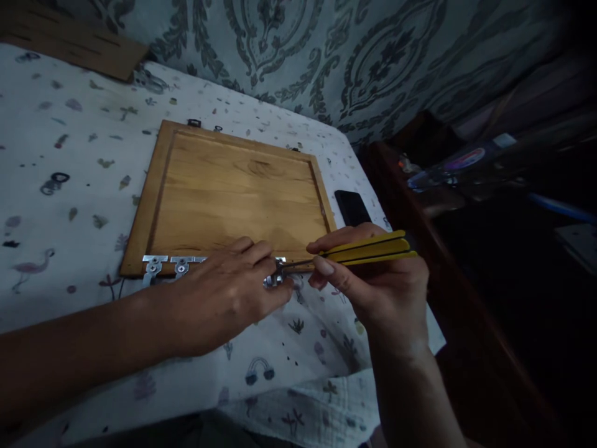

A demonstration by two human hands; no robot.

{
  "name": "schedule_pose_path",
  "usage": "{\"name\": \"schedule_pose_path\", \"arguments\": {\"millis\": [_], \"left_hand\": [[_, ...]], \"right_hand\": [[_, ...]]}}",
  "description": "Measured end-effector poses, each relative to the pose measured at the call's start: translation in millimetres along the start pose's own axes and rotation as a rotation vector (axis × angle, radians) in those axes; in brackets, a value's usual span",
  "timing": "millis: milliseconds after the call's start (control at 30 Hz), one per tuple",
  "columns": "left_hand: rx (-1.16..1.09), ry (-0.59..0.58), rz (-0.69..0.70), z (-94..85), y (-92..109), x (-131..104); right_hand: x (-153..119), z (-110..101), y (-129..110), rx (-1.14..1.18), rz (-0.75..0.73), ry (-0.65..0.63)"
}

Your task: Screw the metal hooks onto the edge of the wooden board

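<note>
A wooden panel (247, 193) with a raised border lies on the patterned cloth. Along its near edge runs a row of screwed-on metal fittings (181, 267). My left hand (233, 280) rests over this edge, its thumb and fingers closed around a shiny metal fitting (275, 280). From the right, my right hand (373, 280) grips a screwdriver (368, 247) with a yellow-and-black handle. The thin shaft points left, and its tip meets the fitting beside my left fingers. My left hand hides part of the row of fittings.
A black phone (352, 208) lies right of the panel. Cardboard (74, 37) sits at the back left, near a patterned wall. Beyond the cloth's right edge are dark wooden furniture (448, 267) and a clear plastic bottle (461, 163).
</note>
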State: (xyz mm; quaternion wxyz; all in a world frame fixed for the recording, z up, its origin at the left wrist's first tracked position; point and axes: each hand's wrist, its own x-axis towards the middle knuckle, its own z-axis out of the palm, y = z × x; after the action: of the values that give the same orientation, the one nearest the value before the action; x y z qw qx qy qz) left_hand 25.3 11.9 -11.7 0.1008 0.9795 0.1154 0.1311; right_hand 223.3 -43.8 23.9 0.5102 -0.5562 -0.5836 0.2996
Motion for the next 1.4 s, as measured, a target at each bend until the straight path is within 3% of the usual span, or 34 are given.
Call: {"name": "schedule_pose_path", "arguments": {"millis": [200, 400, 667, 1067, 1267, 1400], "left_hand": [[0.002, 0.001, -0.002, 1.1, 0, 1], [0.01, -0.005, -0.012, -0.5, 1, 0], [0.024, -0.01, -0.003, 2.0, 0, 0], [-0.001, -0.01, -0.012, 1.9, 1, -1], [-0.004, -0.009, -0.01, 0.9, 0, 1], [0.001, -0.014, -0.013, 0.0, 1, 1]], "right_hand": [[-1, -7, 0, 0.047, -0.004, -0.037], [-6, -12, -9, -0.038, 0.005, 0.039], [-9, -15, -10, 0.051, -0.035, 0.032], [-12, -2, -7, -0.033, -0.14, 0.157], [-13, 11, -17, -0.027, -0.202, 0.401], [-9, 9, -14, -0.015, -0.21, 0.361]]}}
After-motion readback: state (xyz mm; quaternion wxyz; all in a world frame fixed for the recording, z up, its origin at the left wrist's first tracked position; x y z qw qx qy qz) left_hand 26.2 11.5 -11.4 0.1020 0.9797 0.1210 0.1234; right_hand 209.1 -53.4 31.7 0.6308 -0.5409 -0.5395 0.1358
